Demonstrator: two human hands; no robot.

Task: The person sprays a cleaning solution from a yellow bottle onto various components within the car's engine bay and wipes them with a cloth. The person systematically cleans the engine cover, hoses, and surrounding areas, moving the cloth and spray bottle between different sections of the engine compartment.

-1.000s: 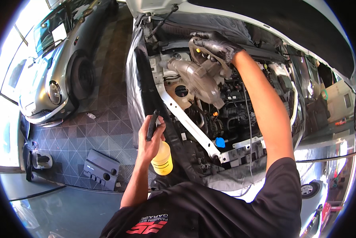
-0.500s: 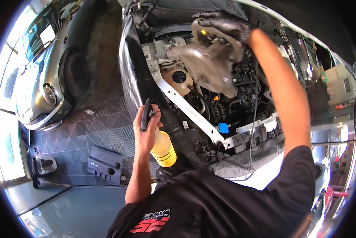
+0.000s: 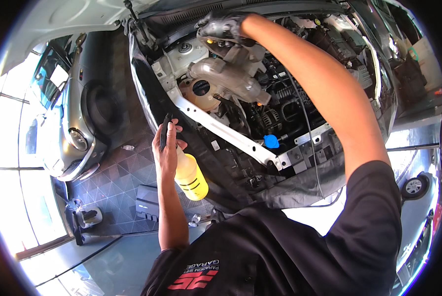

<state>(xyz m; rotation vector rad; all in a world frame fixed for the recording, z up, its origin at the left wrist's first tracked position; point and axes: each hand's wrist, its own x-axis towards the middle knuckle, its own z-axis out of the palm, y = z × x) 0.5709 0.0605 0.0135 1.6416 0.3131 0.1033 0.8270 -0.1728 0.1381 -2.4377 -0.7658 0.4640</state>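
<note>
My bare left hand (image 3: 167,150) is closed round the neck of a spray bottle (image 3: 192,178) by its black trigger head. The bottle is translucent, with yellow liquid inside, and tilts beside the engine bay's left edge. My right hand (image 3: 223,27), in a black glove, grips the top of a grey-brown moulded air intake duct (image 3: 226,81). This dusty-looking duct has a tubular neck pointing left and a yellow spot near my glove. It is held over the engine bay (image 3: 280,93), hiding part of the engine. The glove covers where my fingers meet it.
A white metal brace (image 3: 221,129) crosses the bay beside a round reservoir with a black cap (image 3: 201,88). A blue cap (image 3: 271,141) sits near the front. A dark cable (image 3: 307,118) runs down the bay. Left are a parked car (image 3: 78,138) and a dark engine cover (image 3: 147,201) on the floor.
My right hand and the duct have shifted left in the picture, and the duct is tilted differently. The spray bottle stays in my left hand. The whole view has turned slightly.
</note>
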